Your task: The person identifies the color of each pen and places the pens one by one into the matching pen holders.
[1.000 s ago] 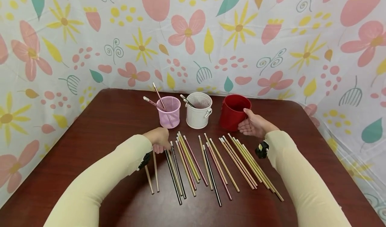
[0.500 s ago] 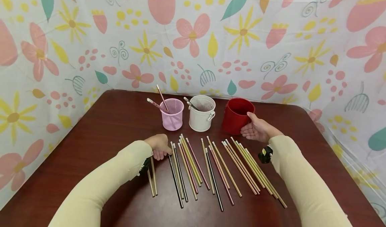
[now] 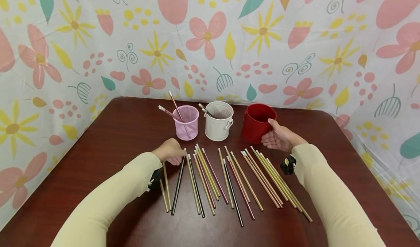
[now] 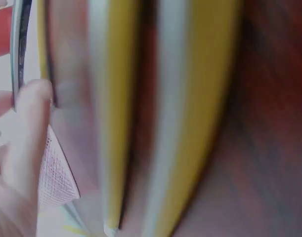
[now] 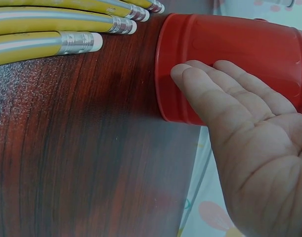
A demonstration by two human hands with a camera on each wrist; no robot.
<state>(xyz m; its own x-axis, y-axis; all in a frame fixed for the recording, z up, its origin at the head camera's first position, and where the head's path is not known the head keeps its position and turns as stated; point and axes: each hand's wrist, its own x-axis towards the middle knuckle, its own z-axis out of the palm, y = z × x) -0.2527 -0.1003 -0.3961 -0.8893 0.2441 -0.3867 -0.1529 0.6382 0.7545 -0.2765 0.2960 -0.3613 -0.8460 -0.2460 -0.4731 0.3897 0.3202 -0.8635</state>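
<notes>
In the head view my left hand [image 3: 170, 151] pinches a black pencil [image 3: 178, 188] close to its eraser end. The pencil's far end points toward me on the table. In the blurred left wrist view the thumb [image 4: 34, 106] touches a dark pencil, with two yellow pencils nearby. My right hand [image 3: 279, 136] is beside a red bucket [image 3: 254, 130], its thumb at the rim. The right wrist view shows its fingers [image 5: 210, 94] straight along the bucket's side. Several gold, dark red and black pencils [image 3: 205, 177] lie side by side in front.
A pink mesh cup [image 3: 191, 132] with two pencils and a white bucket [image 3: 216, 129] with two black pencils stand left of the red one. They stand on a dark brown table [image 3: 137, 123]. A flower-patterned cloth [image 3: 203, 72] hangs behind.
My left hand has shifted slightly left, and the black pencil has come away from its neighbours, now slanting the other way. The right hand has stayed at the red bucket.
</notes>
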